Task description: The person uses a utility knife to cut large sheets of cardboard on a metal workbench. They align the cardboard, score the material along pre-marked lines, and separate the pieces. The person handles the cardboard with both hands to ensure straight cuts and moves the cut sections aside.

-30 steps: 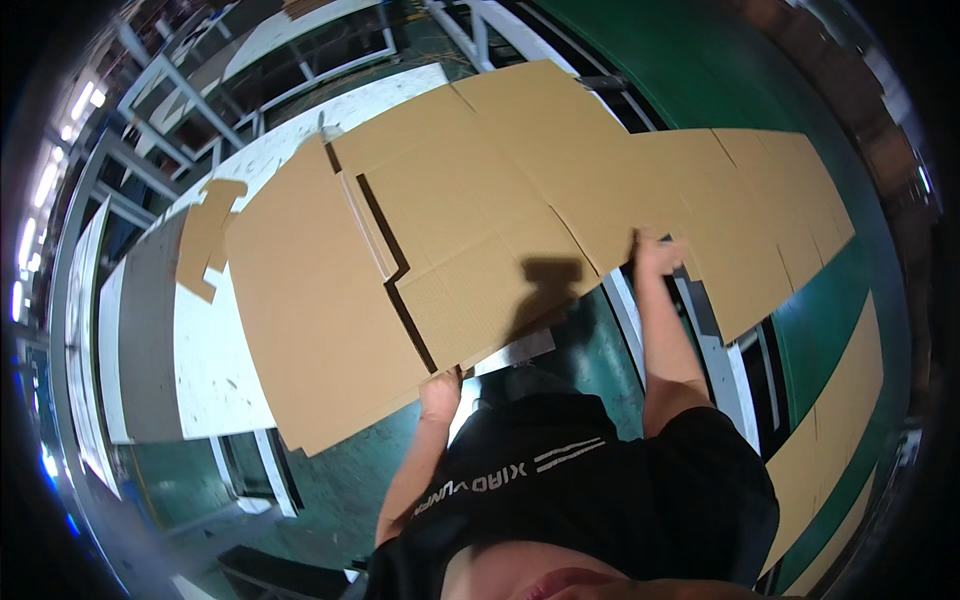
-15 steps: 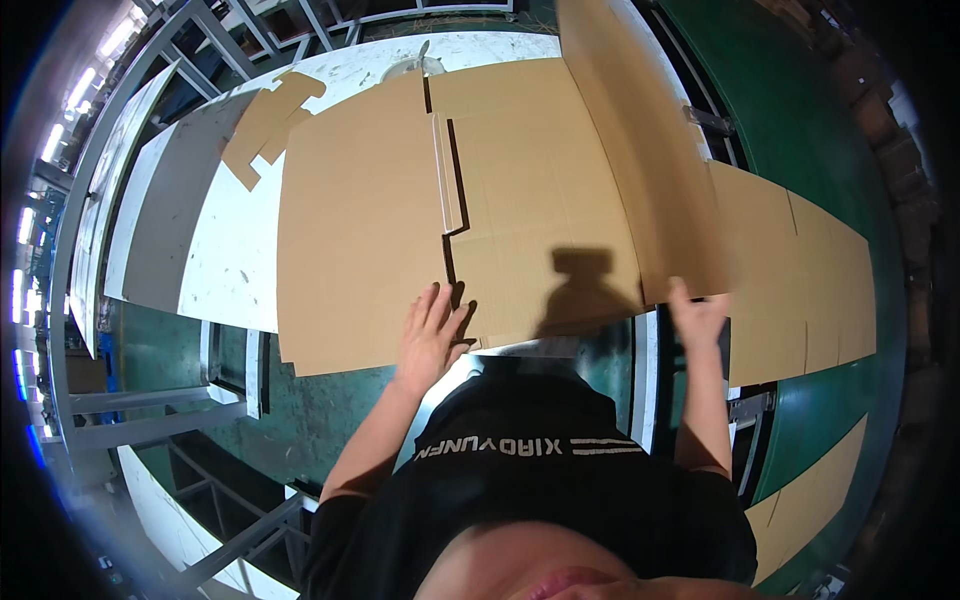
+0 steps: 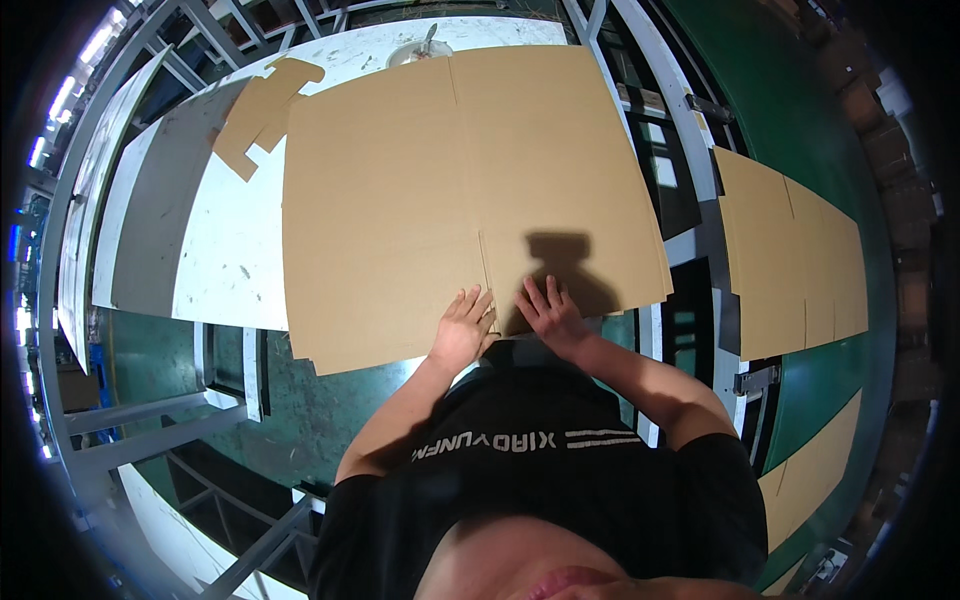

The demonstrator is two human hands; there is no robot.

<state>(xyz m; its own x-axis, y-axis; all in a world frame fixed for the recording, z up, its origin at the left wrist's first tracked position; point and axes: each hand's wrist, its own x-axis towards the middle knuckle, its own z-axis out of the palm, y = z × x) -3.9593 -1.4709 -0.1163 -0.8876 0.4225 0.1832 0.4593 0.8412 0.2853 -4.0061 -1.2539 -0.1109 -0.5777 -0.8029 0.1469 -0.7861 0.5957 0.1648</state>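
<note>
Two flat palms, the left hand [image 3: 462,325] and right hand [image 3: 548,312], press the near edge of the cardboard sheet [image 3: 460,190] on the white worktop [image 3: 225,250], fingers spread, gripping nothing. Flattening seems underway; folding would need an edge grip.

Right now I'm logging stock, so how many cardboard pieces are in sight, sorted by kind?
Large flat cardboard sheet under the left hand and right hand: 1
Small cardboard offcut on the white table: 1
Flat cardboard sheets at the right: 2
Total: 4
</note>
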